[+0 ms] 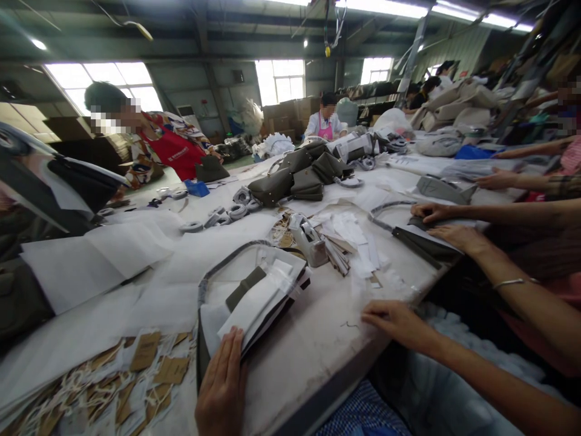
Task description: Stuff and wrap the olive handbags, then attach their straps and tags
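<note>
A dark olive handbag (284, 306) lies on the table before me, with white paper (256, 297) over it and its strap (202, 284) wrapped in pale material. My left hand (222, 381) rests on the near end of this paper, fingers stretched out and flat. By the table's front edge, to the right of the bag, is my right hand (399, 321). Its fingers are bent and pressed together; whether something thin is between them I cannot make out. Beyond the bag stands a tape dispenser (309, 239), beside paper strips (354, 236).
Brown tags with strings (145, 351) lie at front left, near white sheets (91, 254). Several olive bags (304, 172) are heaped farther back, beside wrapped rolls (238, 211). At right, a co-worker's hands (458, 236) rest on another bag (422, 245). A person in a red apron (175, 151) stands across.
</note>
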A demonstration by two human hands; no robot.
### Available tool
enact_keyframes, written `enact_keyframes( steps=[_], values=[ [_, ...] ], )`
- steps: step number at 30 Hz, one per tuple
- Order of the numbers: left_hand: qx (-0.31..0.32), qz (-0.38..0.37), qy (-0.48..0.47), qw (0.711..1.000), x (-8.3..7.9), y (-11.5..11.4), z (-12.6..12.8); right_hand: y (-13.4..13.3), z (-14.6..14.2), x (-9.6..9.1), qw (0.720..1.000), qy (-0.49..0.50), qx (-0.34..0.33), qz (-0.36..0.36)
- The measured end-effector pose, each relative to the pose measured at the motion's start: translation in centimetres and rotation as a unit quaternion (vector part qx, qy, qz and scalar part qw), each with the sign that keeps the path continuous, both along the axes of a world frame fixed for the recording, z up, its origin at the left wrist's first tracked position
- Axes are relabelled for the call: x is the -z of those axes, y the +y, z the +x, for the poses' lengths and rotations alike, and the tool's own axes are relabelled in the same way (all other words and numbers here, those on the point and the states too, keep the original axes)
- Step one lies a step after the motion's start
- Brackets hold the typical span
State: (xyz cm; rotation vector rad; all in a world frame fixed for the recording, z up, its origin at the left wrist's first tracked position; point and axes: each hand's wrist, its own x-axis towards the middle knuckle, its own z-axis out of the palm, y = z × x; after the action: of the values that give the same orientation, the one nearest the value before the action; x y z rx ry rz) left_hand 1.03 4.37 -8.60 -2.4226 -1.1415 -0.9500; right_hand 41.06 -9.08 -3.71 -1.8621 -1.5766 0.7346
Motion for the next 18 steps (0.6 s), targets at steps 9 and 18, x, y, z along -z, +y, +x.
enact_keyframes(
  steps=[9, 18],
  values=[
    [0.010, -0.018, -0.006, 1.000, 0.0, 0.0, -0.2, 2.0, 3.5, 0.4, 0.947, -0.098, 0.276, 0.134],
    [-0.001, -0.010, -0.051, 0.999, -0.2, 0.0, -0.2, 9.8, 7.9, -0.9, 0.935, -0.051, 0.317, 0.151]
  ],
)
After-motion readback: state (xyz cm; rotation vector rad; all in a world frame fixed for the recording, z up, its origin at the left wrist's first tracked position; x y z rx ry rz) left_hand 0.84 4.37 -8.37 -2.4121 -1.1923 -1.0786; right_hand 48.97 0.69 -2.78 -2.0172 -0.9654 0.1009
